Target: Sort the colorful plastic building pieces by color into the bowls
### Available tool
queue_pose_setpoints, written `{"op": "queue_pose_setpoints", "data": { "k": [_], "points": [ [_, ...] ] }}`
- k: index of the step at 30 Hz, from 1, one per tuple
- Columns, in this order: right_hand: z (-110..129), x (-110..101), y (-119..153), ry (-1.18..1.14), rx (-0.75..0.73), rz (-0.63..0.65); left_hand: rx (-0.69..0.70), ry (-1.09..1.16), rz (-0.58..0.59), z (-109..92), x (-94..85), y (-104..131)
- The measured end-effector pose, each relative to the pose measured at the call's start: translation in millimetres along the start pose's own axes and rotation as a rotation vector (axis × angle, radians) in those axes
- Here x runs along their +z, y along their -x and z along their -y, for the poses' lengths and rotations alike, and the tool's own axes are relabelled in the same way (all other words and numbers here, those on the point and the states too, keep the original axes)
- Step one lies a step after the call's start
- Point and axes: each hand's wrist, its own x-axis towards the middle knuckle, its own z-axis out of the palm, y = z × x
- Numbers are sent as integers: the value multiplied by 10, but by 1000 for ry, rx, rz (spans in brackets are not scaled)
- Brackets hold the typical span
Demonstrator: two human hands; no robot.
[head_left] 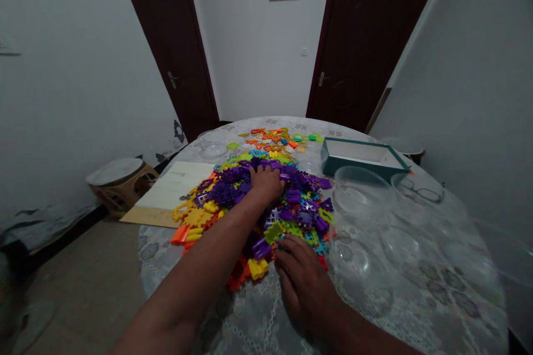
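Note:
A heap of colourful plastic gear and connector pieces (306,217) covers the middle of the round table, with many purple ones on top. My left hand (266,182) reaches far over the heap and rests on the purple pieces, fingers spread; what lies under the palm is hidden. At the heap's near right edge is my right hand (300,274), its fingers slightly bent and apart, fingertips touching green and orange pieces. Yellow pieces (258,269) lie just left of it.
Clear plastic bowls (360,191) stand on the right, with glasses (428,194) among them. Behind is a green open box (364,163). Smaller orange pieces (272,137) lie at the far side. A pale board (172,186) overhangs the left edge, near a wooden stool (120,183).

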Motion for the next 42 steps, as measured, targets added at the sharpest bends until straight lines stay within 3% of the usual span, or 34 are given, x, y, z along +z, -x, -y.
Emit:
{"op": "queue_pose_setpoints", "data": {
  "k": [5,10,17,21,25,29,33,36,39,42],
  "points": [
    [-20,-11,5,-2,-21,-8,-5,58,-59,-22,16,-111],
    [-34,-6,19,9,2,20,45,73,2,-13,42,-135],
    [-60,19,24,-7,-6,-5,99,93,83,-41,37,56],
    [-56,15,10,8,-4,32,176,89,70,-5,-108,241],
    [-29,10,7,70,23,39,193,106,-103,150,-371,605],
    [-14,9,-4,108,64,68,90,185,-244,493,-512,1276],
    [-28,6,7,86,36,20,-74,294,-358,823,-379,2090],
    [-23,-13,21,52,4,-12,-248,306,-466,985,-205,2530],
    [34,-57,29,10,-70,-7,-374,283,-505,1115,-78,2719],
    [132,-111,34,-5,-152,9,-379,238,-463,1204,-2,2718]
  ]
}}
